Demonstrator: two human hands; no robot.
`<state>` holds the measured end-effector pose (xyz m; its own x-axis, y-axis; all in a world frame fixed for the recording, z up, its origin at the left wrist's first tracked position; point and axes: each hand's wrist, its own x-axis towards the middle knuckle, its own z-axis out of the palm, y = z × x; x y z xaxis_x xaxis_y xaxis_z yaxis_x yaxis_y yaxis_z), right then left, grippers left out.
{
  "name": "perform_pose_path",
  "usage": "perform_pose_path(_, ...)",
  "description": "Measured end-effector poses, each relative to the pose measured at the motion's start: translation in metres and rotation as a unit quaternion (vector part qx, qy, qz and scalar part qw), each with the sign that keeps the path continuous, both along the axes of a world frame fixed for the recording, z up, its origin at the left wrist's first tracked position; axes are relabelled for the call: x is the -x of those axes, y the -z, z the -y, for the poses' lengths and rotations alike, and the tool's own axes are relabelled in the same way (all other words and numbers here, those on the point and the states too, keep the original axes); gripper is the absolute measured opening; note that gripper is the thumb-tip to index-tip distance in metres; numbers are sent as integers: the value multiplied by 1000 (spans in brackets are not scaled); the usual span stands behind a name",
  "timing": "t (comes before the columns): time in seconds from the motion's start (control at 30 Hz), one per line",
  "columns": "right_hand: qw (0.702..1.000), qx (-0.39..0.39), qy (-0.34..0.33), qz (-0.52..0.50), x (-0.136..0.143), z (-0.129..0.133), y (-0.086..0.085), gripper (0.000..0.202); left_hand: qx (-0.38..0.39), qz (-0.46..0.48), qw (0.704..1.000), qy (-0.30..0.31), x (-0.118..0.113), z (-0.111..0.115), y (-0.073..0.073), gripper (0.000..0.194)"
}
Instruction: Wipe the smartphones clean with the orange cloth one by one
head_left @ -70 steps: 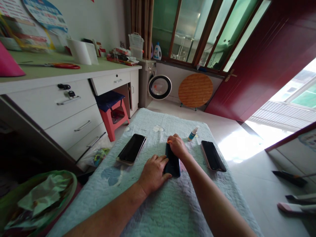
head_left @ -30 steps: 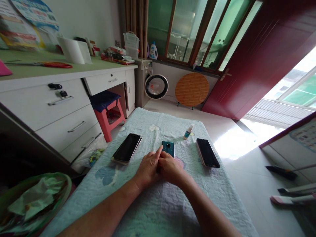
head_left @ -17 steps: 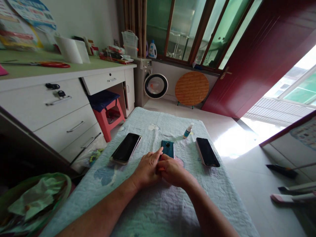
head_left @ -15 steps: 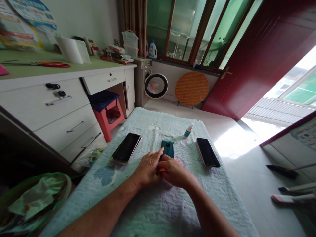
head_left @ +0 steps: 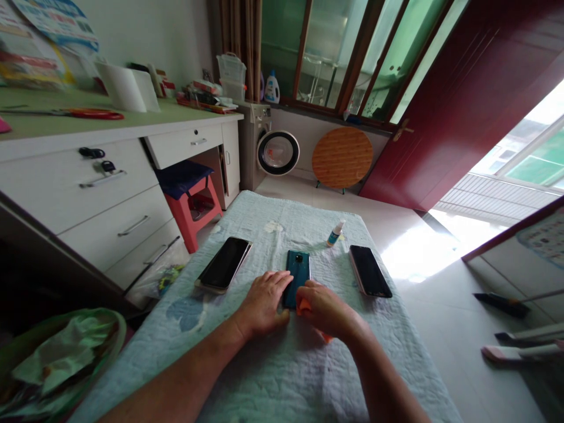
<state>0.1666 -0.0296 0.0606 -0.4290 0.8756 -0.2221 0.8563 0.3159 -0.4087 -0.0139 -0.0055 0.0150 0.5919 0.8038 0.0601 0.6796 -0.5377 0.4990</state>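
Note:
A teal phone [head_left: 298, 271] lies back up on the quilted cloth [head_left: 282, 376], its camera end pointing away from me. My left hand [head_left: 264, 298] rests at its left side, fingertips on the phone's left edge, thumb near the bottom edge. My right hand [head_left: 326, 306] is closed on an orange cloth [head_left: 304, 306] at the phone's lower right; a bit of the cloth hangs out below the palm. Farther left lie dark-screened phones, one seemingly over another [head_left: 225, 264]. Another phone [head_left: 370, 271] lies at the right, and a small spray bottle [head_left: 335, 234] stands behind.
A desk [head_left: 185, 126] with drawers runs along the left, with red scissors [head_left: 94, 114] and a paper roll [head_left: 123, 88] on top. A red stool [head_left: 194, 211] stands below it. A green-rimmed bin [head_left: 118, 329] is at the lower left.
My right hand has moved right, off the middle of the teal phone, taking the orange cloth along. More of the phone's back shows. My left hand stays at the left edge, its thumb now apart.

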Motion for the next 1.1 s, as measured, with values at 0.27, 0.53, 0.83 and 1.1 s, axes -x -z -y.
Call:
perform_pose_path(0.27, 998, -52, 12, 41, 14, 7, 11, 14, 9, 9, 1000, 1, -1, -1, -1, 60)
perform_pose_path(0.53, 994, -105, 7, 29, 23, 10, 20, 18, 11, 19, 1000, -9, -2, -2, -2, 51)
perform_pose_path(0.83, 994, -100, 4, 50, 19, 8, 20, 16, 1, 30, 999, -19, -2, -3, 2, 50)
perform_pose_path(1.1, 993, -76, 28, 82, 8, 8, 14, 18, -17, 35, 999, -17, -2, -2, 5, 50)
